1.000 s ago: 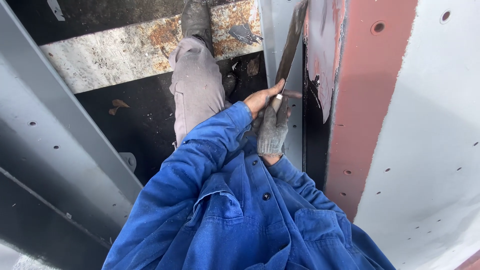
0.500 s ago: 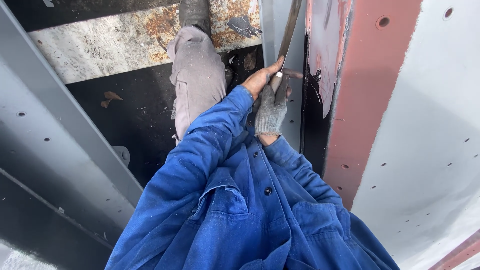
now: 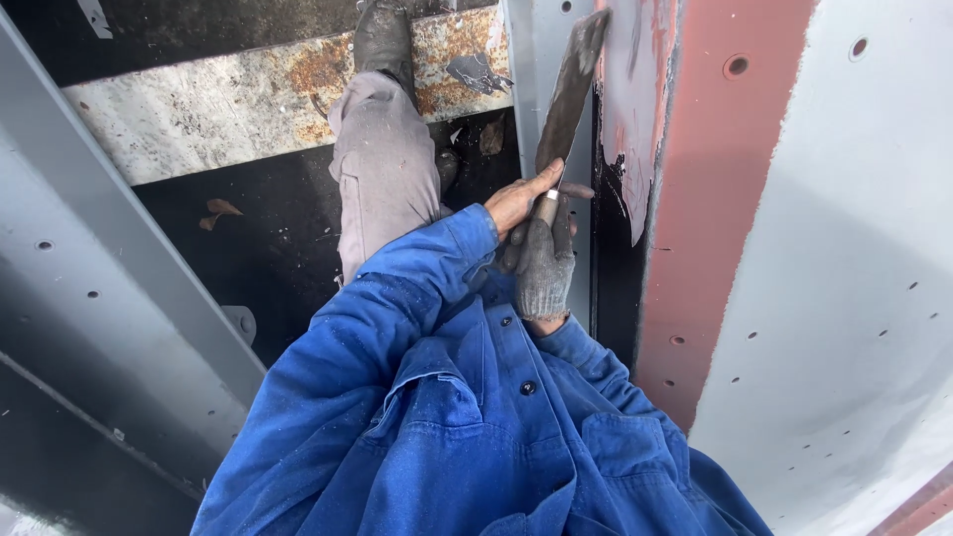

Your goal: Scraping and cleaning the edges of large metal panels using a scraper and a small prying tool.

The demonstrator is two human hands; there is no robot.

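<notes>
Scraper (image 3: 568, 94) | gripped by gloved right hand (image 3: 544, 266), bare left hand (image 3: 516, 201) | against peeling red panel (image 3: 635, 119), rusty beam (image 3: 258, 94) beside

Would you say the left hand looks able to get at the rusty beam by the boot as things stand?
Probably not right away: the left hand is wrapped with the gloved right hand on the scraper, and the rusty beam lies well below.

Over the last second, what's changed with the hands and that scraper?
Little. Both hands with the scraper shifted slightly up and back down in view; the blade still points up along the red and grey metal panel. No grip was taken or released: the bare left hand and the gloved right hand stay clamped on the handle. The leg on the rusty beam is unchanged.
</notes>
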